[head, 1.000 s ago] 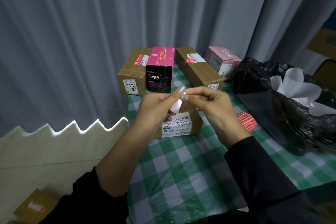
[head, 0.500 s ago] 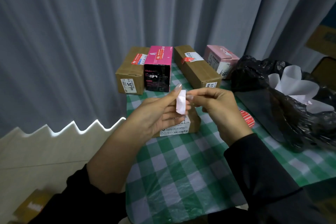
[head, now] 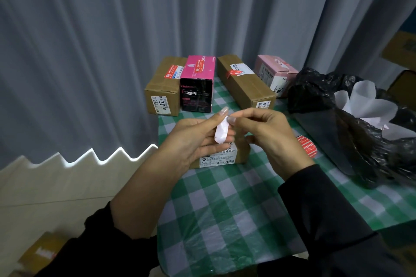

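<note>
My right hand (head: 267, 132) pinched the top of the white paper slip (head: 221, 131) between thumb and forefinger; the left hand (head: 193, 139) lay with fingers nearly straight and close together behind it, touching it. The slip hung in the air over the small carton (head: 225, 158) near the left edge of the table (head: 225, 209). Both hands covered most of that carton; only part of its label showed. The slip's face was too blurred to read; a red tape roll (head: 306, 149) peeked out beside my right wrist, half hidden.
</note>
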